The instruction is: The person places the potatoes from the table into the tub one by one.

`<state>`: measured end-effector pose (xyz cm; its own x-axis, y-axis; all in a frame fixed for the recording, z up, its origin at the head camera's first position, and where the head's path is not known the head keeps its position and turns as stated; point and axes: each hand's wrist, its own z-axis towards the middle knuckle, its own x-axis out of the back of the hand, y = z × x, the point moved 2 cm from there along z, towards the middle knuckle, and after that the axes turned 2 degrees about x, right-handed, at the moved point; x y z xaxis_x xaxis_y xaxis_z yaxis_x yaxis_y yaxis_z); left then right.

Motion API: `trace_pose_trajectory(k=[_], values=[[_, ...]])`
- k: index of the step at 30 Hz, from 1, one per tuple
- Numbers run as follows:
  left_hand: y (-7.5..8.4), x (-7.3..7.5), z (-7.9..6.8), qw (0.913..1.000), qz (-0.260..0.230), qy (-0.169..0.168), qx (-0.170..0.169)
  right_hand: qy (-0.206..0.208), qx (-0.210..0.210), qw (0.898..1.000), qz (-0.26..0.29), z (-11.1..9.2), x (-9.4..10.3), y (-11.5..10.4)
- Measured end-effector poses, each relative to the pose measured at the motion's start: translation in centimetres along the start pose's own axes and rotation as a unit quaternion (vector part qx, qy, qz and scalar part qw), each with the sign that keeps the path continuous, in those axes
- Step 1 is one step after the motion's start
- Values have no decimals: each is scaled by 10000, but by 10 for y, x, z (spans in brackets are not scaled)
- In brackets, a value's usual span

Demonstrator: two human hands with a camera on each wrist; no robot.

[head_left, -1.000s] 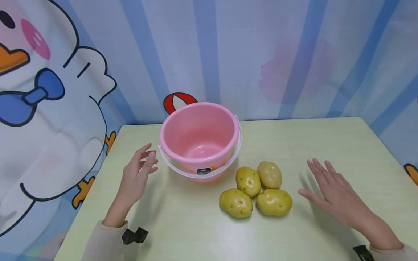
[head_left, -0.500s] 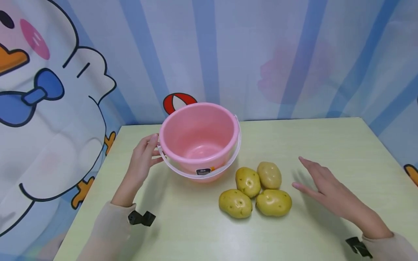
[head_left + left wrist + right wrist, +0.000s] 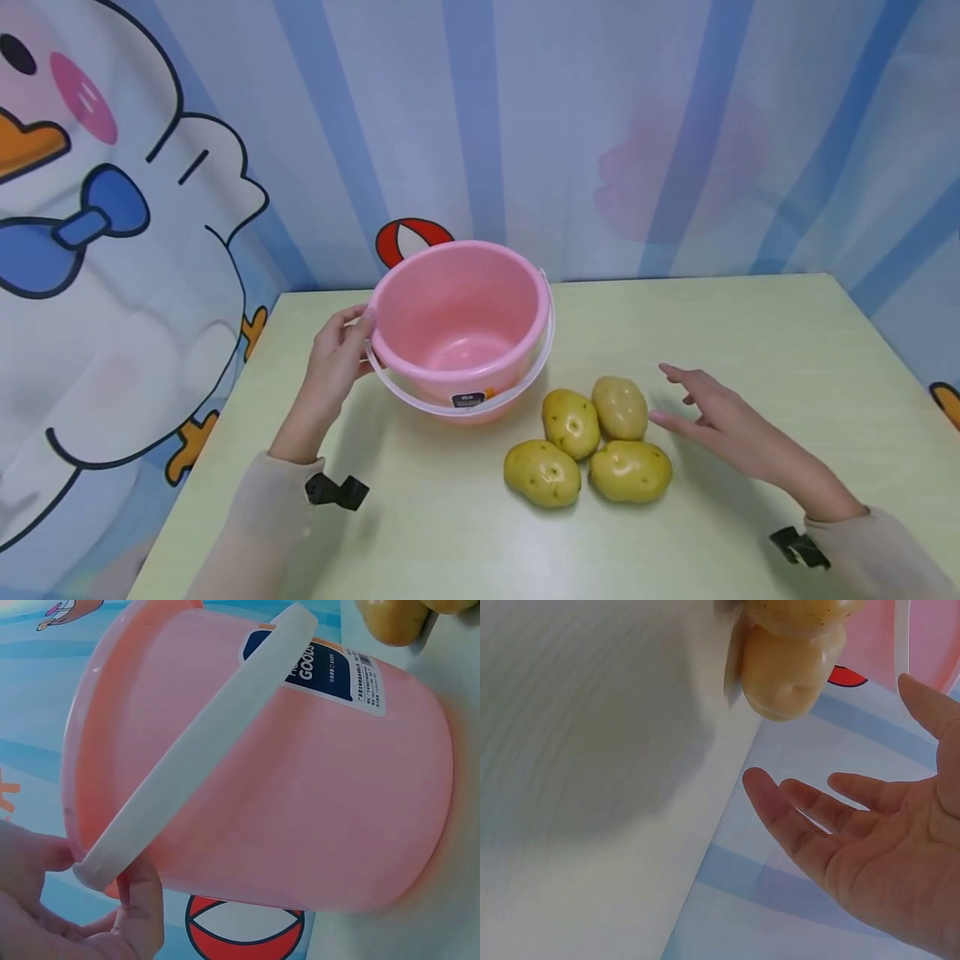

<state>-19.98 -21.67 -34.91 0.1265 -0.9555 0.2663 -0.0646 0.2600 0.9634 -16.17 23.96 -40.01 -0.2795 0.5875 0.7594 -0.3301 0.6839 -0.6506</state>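
My left hand [image 3: 330, 358] grips the left rim of a pink bucket [image 3: 461, 304], thumb on the rim and fingers beneath it, by one end of the handle. The white handle [image 3: 191, 754] hangs down across the bucket's front. Nothing is visible inside the bucket. Several potatoes lie clustered in front and to the right of it: a paler one [image 3: 620, 407] at the back, and yellower ones [image 3: 631, 472] around it. Just right of the pale potato hovers my right hand [image 3: 738, 433], fingers spread and loosely bent, holding nothing and apart from the potatoes.
A pale wooden-looking table [image 3: 750, 325] bears everything. Behind it stands a blue striped backdrop [image 3: 570, 125] with a cartoon duck [image 3: 142, 350] on the left. The bucket stands close to the table's back edge.
My left hand has moved right and up to the bucket and taken hold of its rim. The right hand has moved left toward the potatoes. Bucket and potatoes have stayed in place.
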Motion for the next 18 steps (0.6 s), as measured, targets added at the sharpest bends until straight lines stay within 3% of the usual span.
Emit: trace_pose_trajectory(k=[7, 13, 18], values=[[-1, -2, 1, 9999, -82, -86, 125, -57, -15, 9998, 166, 9, -3, -2], [0, -3, 2, 9994, -293, -165, 0, -163, -144, 9994, 276, 17, -6, 1], [0, -2, 4, 9991, -363, -197, -32, -286, -290, 9969, 676, 25, -10, 5]])
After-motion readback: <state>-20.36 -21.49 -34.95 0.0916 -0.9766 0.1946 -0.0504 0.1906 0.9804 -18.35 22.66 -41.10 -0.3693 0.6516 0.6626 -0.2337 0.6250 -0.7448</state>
